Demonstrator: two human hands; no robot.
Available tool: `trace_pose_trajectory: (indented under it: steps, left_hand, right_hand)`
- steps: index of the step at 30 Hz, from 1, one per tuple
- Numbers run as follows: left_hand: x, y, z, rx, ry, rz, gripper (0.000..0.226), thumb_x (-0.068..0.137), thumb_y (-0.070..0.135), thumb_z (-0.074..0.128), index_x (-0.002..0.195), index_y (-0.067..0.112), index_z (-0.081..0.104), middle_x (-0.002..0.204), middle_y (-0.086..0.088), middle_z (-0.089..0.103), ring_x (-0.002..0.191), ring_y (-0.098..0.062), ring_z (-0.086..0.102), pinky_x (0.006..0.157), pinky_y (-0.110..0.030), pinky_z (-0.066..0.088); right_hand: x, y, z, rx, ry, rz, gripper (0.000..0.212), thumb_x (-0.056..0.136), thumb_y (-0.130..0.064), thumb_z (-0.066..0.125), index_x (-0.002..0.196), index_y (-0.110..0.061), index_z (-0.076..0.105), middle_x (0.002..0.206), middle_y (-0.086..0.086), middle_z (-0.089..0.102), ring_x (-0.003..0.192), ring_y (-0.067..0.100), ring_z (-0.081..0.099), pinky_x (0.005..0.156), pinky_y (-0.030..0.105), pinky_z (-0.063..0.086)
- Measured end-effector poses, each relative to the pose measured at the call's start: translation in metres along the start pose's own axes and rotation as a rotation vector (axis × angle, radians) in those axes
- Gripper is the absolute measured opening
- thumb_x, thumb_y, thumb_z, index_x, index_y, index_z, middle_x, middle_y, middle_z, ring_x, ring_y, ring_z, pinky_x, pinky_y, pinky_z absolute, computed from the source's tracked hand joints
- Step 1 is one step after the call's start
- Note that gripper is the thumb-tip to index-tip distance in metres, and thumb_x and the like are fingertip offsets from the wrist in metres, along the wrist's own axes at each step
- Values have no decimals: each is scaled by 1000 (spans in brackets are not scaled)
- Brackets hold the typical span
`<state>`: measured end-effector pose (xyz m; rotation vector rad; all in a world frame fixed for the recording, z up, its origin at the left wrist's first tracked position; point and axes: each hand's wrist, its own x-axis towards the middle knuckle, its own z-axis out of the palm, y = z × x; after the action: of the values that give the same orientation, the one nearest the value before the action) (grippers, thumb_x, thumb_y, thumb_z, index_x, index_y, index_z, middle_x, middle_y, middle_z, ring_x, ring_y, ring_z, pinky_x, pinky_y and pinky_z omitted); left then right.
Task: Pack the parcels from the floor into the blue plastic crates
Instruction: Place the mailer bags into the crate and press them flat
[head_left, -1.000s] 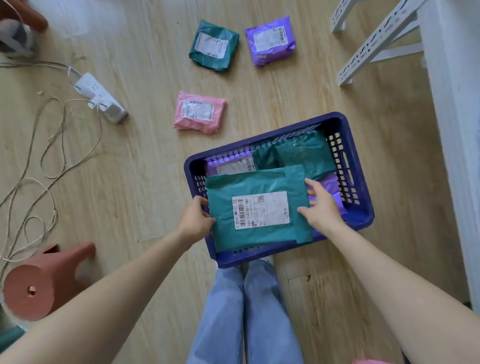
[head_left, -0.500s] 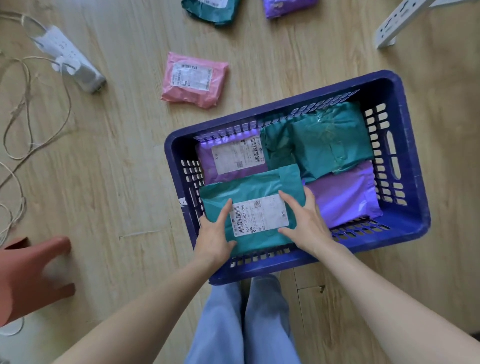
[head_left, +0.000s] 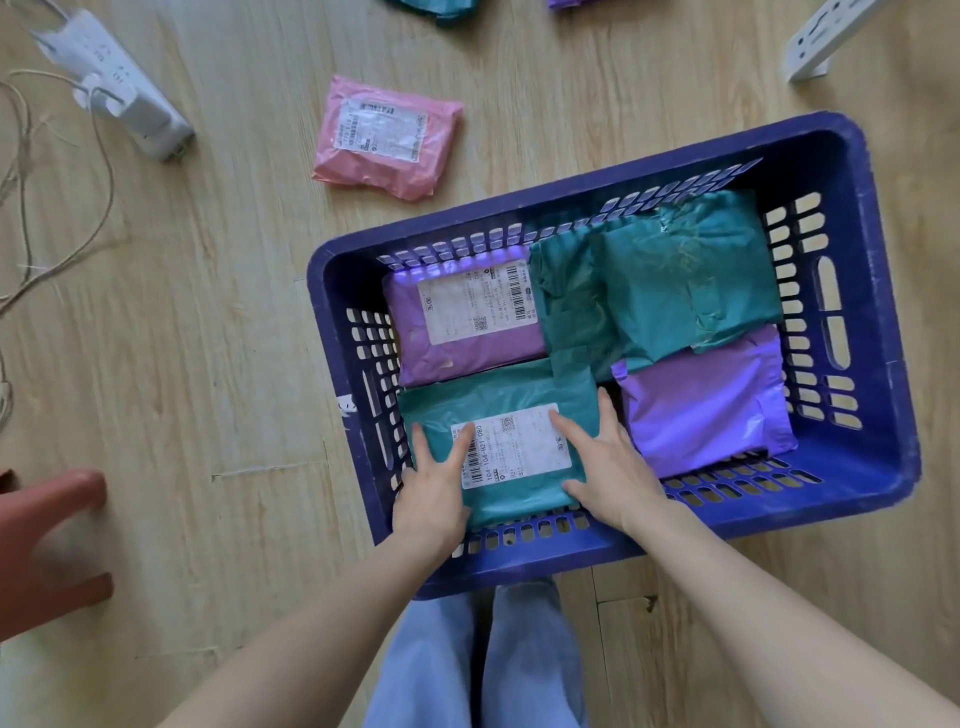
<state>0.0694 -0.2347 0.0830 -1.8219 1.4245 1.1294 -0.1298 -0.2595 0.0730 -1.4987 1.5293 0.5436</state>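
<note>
Teal parcel (head_left: 501, 395) lower, prob. flat; underside hidden.

Our teal parcel (head_left: 498, 387) now lies flat in the near left corner of the blue crate (head_left: 779, 525), no longer held above it. Our left grip (head_left: 431, 493) and right grip (head_left: 613, 473) have let go of its edges and press down on top, fingers straight.

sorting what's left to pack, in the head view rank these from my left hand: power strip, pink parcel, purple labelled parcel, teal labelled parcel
1. teal labelled parcel: under the left hand, near-left in the blue crate.
2. purple labelled parcel: just beyond it, far-left in the crate.
3. pink parcel: on the floor past the crate.
4. power strip: floor, far left.
</note>
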Motion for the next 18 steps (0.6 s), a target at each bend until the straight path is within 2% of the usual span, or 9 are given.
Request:
trace_pose_trajectory:
  steps: [2, 4, 6, 8, 9, 11, 13, 15, 18]
  left_hand:
    - [6, 1, -1, 66, -21, 16, 100, 82, 2, 62, 144, 49, -2, 155, -18, -11, 113, -33, 50, 68, -34, 44]
    - [11, 3, -5, 153, -32, 34, 102, 80, -1, 62, 145, 46, -2, 155, -21, -2, 111, -32, 51, 67, -34, 42]
    - [15, 6, -8, 260, 18, 94, 104, 78, -3, 62, 146, 43, -2, 154, -22, -2, 118, -34, 45, 73, -36, 46]
    - [21, 8, -10, 379, 110, 211, 104, 78, -3, 58, 147, 40, -6, 154, -21, -12, 128, -36, 33, 87, -40, 45]
    - [25, 8, -10, 416, 149, 262, 103, 80, -1, 57, 147, 40, -9, 154, -19, -17, 133, -37, 25, 95, -42, 41]
    - [35, 7, -9, 445, 199, 310, 103, 82, 5, 58, 145, 42, -15, 154, -17, -23, 142, -38, 9, 108, -46, 30]
    - [44, 5, -8, 470, 197, 327, 105, 83, 9, 60, 144, 43, -18, 154, -15, -23, 144, -38, 0, 113, -48, 24]
    - [51, 3, -3, 496, 157, 333, 105, 83, 12, 61, 143, 44, -20, 156, -13, -20, 144, -38, -7, 114, -49, 21]
    - [58, -1, 0, 511, 88, 319, 106, 86, 15, 60, 139, 46, -26, 157, -8, -17, 143, -37, -17, 115, -51, 17]
  right_hand:
    - [4, 3, 3, -71, -18, -3, 87, 86, -16, 64, 148, -46, 10, 155, 9, -26, 141, 29, 23, 100, 39, 44]
    - [6, 4, 5, -181, 5, -2, 85, 86, -12, 63, 148, -45, 14, 156, 15, -19, 140, 30, 25, 100, 38, 42]
    - [7, 2, 7, -277, 179, -60, 83, 76, -1, 68, 144, -35, 34, 155, 26, 9, 131, 37, 38, 93, 42, 46]
    - [11, 2, 3, -345, 317, -141, 82, 55, 8, 77, 129, -20, 57, 141, 29, 39, 114, 39, 54, 78, 42, 52]
    - [15, 3, 1, -361, 344, -169, 86, 48, 8, 80, 127, -17, 59, 139, 27, 44, 113, 39, 56, 78, 42, 53]
    - [23, 3, -3, -352, 367, -256, 95, 51, 1, 82, 138, -22, 50, 149, 22, 33, 129, 38, 45, 94, 45, 47]
    - [33, 2, -6, -371, 290, -281, 95, 71, -14, 78, 149, -30, 26, 159, 14, 4, 144, 32, 18, 111, 42, 30]
    - [40, 3, -9, -371, 136, -258, 91, 83, -25, 70, 151, -35, 11, 158, 7, -18, 147, 26, -1, 114, 36, 25]
    - [44, 5, -7, -402, 72, -264, 95, 84, -30, 69, 150, -39, 1, 154, 6, -32, 147, 24, -11, 113, 35, 26]
